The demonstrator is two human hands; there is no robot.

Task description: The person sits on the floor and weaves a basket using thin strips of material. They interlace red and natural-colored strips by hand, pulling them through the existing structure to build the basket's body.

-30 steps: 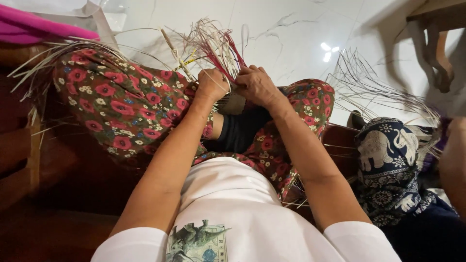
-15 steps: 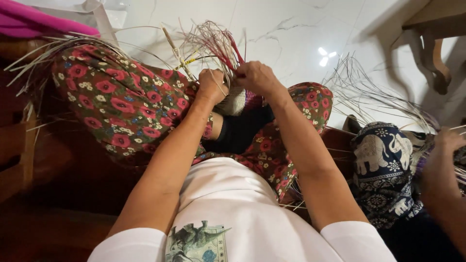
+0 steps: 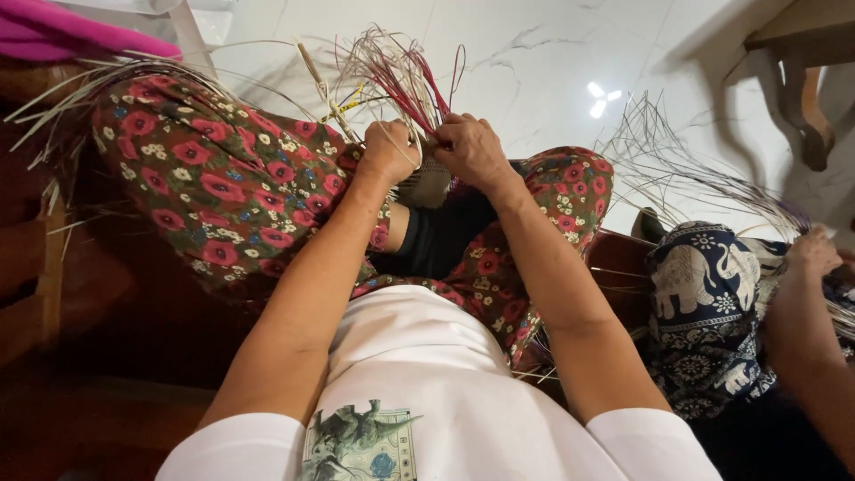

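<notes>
Hands: left hand [image 3: 389, 150] and right hand [image 3: 469, 150] sit side by side at upper centre of the frame, almost touching, both closed on the same small woven piece [image 3: 426, 185].
Left hand grip: curled into a fist, knuckles up, clamped on pale strands at the piece's left edge.
Right hand grip: fingers bent down, pinching red and pale strands at the top of the piece; the exact strand under the fingertips is probably a red one, but the hand hides it.
Woven piece: greyish, rounded, wedged between and just below the two hands, resting over the person's lap.
Loose strands [image 3: 398, 73]: a fan of thin pale and dark red reeds rising from the piece toward the top of the frame, above both hands.
Floor [image 3: 552, 62]: glossy white marble-look tiles with grey veins and a lamp reflection, filling the upper centre and upper right.
Lap: red-flowered trousers [image 3: 209, 183], knees spread to left and right of the hands; white printed shirt at the bottom.
Upper left: a pink cloth [image 3: 62, 31] and pale straw ends over the knee.
Upper right: a wooden furniture leg [image 3: 806, 98].
Right edge: another person's hand [image 3: 812, 254] near a spray of thin reeds [image 3: 686, 169], above blue elephant-print fabric [image 3: 704, 303].
</notes>
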